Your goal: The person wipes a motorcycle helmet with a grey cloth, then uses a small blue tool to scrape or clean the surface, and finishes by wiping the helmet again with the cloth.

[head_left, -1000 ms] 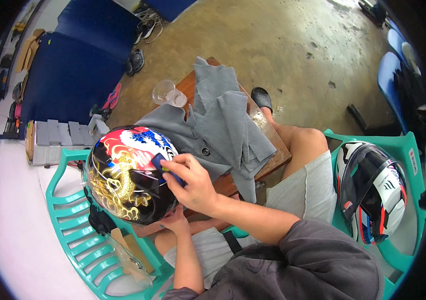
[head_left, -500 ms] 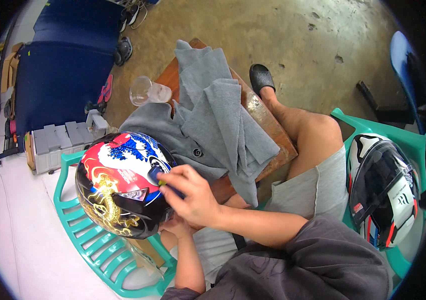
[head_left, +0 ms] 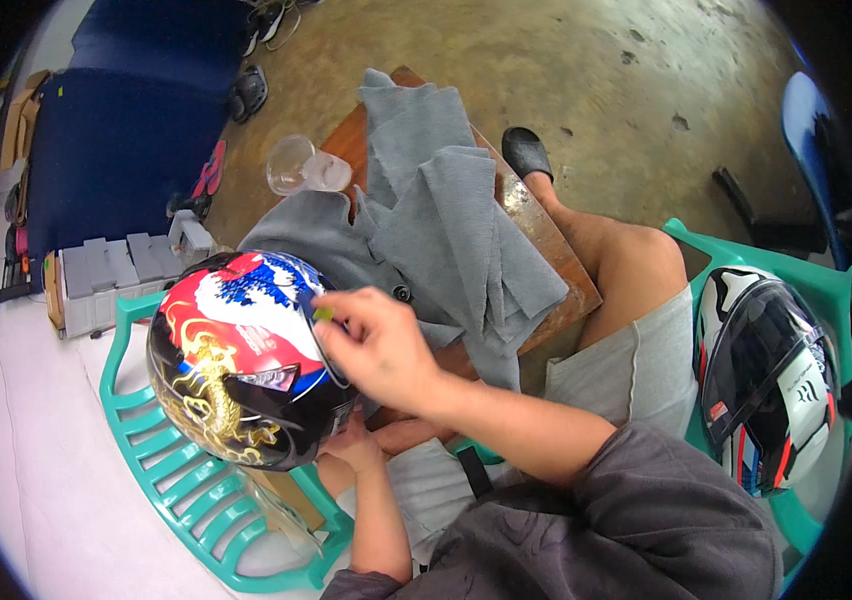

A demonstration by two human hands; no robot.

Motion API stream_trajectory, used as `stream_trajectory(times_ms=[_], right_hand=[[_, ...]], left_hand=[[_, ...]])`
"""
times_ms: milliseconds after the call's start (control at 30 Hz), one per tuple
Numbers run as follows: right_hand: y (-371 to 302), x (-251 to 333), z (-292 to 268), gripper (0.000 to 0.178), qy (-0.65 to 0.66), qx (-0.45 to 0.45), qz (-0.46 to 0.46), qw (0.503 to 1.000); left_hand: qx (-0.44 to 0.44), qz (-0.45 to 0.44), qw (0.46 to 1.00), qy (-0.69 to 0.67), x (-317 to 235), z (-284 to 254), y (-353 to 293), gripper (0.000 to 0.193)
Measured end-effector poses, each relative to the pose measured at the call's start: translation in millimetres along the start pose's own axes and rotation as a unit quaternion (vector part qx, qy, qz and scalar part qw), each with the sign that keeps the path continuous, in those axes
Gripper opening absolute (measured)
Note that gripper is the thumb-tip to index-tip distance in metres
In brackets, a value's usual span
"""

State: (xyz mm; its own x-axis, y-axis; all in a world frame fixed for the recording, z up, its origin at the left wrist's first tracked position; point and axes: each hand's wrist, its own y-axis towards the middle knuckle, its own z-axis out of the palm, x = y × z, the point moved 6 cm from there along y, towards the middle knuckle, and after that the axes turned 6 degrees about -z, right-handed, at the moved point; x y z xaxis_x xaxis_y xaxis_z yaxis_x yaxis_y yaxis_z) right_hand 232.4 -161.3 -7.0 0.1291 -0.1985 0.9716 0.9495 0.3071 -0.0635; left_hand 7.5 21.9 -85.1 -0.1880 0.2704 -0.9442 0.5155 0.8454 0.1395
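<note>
Apparent rubbing step: right hand (head_left: 374,345) pinches small blue-and-yellow-green pad (head_left: 323,314) at patterned helmet (head_left: 246,335) over green chair (head_left: 136,307), left hand (head_left: 353,446) at lower edge, grip unclear; next stroke likely needs steady support.

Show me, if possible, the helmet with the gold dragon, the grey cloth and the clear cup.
Helmet with the gold dragon (head_left: 238,360): head view, on its painted shell.
Grey cloth (head_left: 446,222): head view, on its middle folds.
Clear cup (head_left: 312,170): head view, on its middle.
</note>
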Motion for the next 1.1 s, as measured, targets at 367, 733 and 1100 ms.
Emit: stream_trajectory(times_ms=[367, 733, 1100], right_hand=[[20.5, 14.3, 7.7, 0.03, -0.003, -0.008, -0.078, 0.997], [27.5, 17.7, 12.1, 0.03, -0.017, 0.059, -0.251, 0.966], [17.8, 6.4, 19.2, 0.031, -0.033, 0.074, -0.194, 0.978]], left_hand=[[0.013, 0.028, 0.999, -0.018, 2.4, 0.4, -2.4, 0.068], [0.038, -0.028, 0.998, 0.031, 17.1, -3.4, -2.7, 0.097], [0.038, -0.071, 0.996, 0.027, 13.8, -2.5, -1.5, 0.089]])
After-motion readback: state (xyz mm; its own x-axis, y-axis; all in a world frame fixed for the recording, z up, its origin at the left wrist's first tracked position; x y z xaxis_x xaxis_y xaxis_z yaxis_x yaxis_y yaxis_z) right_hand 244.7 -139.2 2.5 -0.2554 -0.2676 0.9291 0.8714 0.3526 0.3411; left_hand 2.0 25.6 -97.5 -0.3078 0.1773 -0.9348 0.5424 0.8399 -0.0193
